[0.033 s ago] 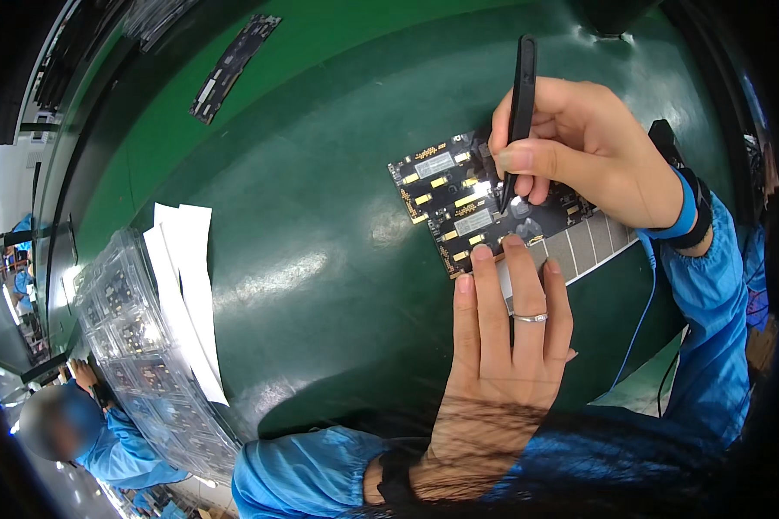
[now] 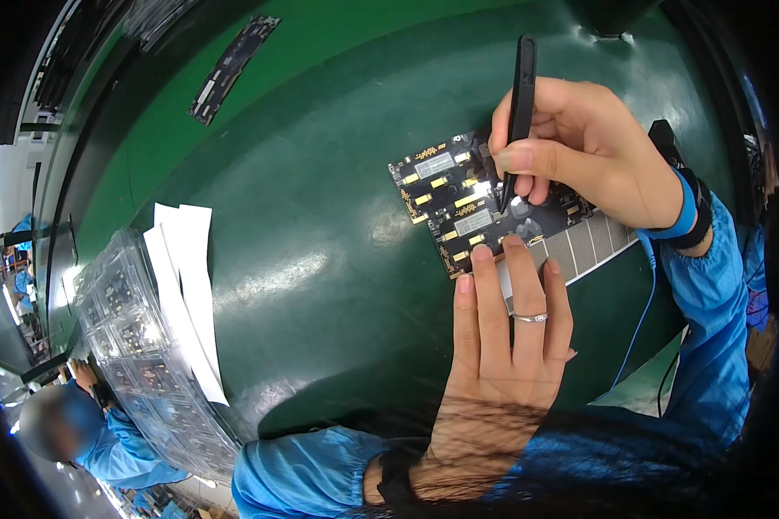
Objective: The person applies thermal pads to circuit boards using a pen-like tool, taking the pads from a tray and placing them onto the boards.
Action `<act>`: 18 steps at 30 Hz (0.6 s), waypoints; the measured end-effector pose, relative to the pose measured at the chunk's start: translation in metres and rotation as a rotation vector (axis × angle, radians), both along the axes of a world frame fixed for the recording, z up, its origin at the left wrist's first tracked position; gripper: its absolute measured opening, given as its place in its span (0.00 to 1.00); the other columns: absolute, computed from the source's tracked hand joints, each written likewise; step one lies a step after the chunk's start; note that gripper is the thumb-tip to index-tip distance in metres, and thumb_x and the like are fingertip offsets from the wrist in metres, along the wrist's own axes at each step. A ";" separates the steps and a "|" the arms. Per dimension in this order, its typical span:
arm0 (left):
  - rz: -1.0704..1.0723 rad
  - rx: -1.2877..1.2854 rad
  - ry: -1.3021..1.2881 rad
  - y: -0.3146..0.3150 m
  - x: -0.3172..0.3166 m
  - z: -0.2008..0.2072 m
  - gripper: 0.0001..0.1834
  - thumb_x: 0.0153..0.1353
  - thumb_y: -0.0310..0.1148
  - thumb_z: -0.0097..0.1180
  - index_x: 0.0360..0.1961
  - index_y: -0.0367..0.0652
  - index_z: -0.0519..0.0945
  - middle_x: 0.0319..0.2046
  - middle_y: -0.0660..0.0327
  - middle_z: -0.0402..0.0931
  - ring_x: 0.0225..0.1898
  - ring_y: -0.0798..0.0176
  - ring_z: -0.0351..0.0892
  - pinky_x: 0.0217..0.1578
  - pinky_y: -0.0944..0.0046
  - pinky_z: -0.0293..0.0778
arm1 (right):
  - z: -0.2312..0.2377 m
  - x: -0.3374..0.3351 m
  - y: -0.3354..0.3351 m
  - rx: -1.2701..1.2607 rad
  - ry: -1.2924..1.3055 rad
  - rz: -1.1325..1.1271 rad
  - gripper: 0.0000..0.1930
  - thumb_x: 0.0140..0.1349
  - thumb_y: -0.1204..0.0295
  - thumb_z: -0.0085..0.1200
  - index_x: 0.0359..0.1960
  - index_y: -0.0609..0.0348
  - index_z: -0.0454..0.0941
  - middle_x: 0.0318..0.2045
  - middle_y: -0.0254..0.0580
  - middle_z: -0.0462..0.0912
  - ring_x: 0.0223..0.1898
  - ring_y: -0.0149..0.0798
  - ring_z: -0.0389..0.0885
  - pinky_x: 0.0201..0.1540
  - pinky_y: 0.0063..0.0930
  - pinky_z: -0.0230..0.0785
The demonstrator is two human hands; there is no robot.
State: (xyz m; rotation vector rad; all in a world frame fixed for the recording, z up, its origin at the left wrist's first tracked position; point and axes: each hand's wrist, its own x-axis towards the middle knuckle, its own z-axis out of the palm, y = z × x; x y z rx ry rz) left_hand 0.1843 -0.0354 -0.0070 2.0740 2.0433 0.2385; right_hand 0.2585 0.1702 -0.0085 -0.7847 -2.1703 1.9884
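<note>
A black circuit board panel (image 2: 460, 201) with gold pads and pale labels lies on the green tabletop. Fingers wrapped round a pair of black tweezers (image 2: 522, 91), my right hand (image 2: 593, 151) is above the board's right part. The tweezers stand nearly upright, tip down at the board's middle; whether the tip touches is unclear. Flat and with fingers spread, my left hand (image 2: 506, 337) rests its fingertips on the board's near edge and on a strip of grey rectangular stickers (image 2: 576, 249). This strip lies along the board's near right side, partly under my fingers.
White paper strips (image 2: 186, 294) lie at left beside clear plastic trays (image 2: 134, 333) holding circuit boards. Another narrow board (image 2: 234, 69) lies at the far left. A blue cord (image 2: 639, 333) runs from my right wristband. A person in blue (image 2: 121, 445) works at lower left.
</note>
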 end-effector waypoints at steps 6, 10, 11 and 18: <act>0.049 -0.005 -0.058 0.007 -0.007 0.001 0.42 0.59 0.59 0.60 0.66 0.40 0.71 0.66 0.41 0.67 0.64 0.43 0.71 0.66 0.47 0.67 | 0.000 0.001 0.000 0.026 -0.023 0.008 0.07 0.70 0.75 0.56 0.46 0.64 0.76 0.37 0.35 0.81 0.33 0.22 0.79 0.36 0.17 0.75; 0.041 0.038 0.057 0.005 -0.006 -0.014 0.46 0.56 0.61 0.62 0.68 0.39 0.69 0.68 0.41 0.64 0.64 0.47 0.69 0.67 0.49 0.66 | 0.007 0.004 -0.003 0.080 -0.021 0.026 0.08 0.69 0.75 0.56 0.46 0.65 0.76 0.37 0.37 0.81 0.33 0.23 0.79 0.36 0.17 0.75; 0.054 0.131 0.121 0.003 -0.005 -0.025 0.47 0.55 0.61 0.62 0.68 0.39 0.69 0.68 0.41 0.64 0.65 0.47 0.69 0.67 0.49 0.66 | 0.010 0.004 -0.002 0.143 -0.026 0.058 0.08 0.69 0.75 0.56 0.46 0.65 0.76 0.37 0.38 0.81 0.33 0.24 0.79 0.36 0.17 0.75; 0.078 -0.044 -0.043 -0.007 -0.001 0.010 0.46 0.58 0.63 0.58 0.67 0.38 0.69 0.67 0.42 0.66 0.66 0.47 0.69 0.68 0.47 0.64 | 0.015 0.016 -0.016 0.216 0.147 -0.046 0.07 0.66 0.76 0.59 0.42 0.66 0.78 0.36 0.41 0.82 0.33 0.28 0.80 0.36 0.21 0.74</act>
